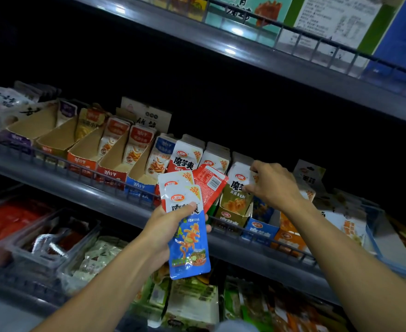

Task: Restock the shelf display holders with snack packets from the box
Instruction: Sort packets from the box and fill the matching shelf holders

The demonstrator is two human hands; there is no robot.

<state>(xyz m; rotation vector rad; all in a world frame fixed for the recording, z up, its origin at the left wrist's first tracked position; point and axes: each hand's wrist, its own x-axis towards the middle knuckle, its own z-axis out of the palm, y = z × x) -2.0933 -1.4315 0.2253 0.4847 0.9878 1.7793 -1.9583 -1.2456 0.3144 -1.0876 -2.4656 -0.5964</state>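
White-and-blue packet (189, 238) with orange figure, red packet (209, 185) with barcode, green-fronted holder (233, 213).

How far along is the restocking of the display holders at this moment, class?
Done: the red holder and its white neighbour look full. In hand: the left hand grips a fan of packets, the blue packet in front, while the right hand pinches a packet in the green holder. Left: several cardboard holders on the left show bare bottoms. The box is not visible.
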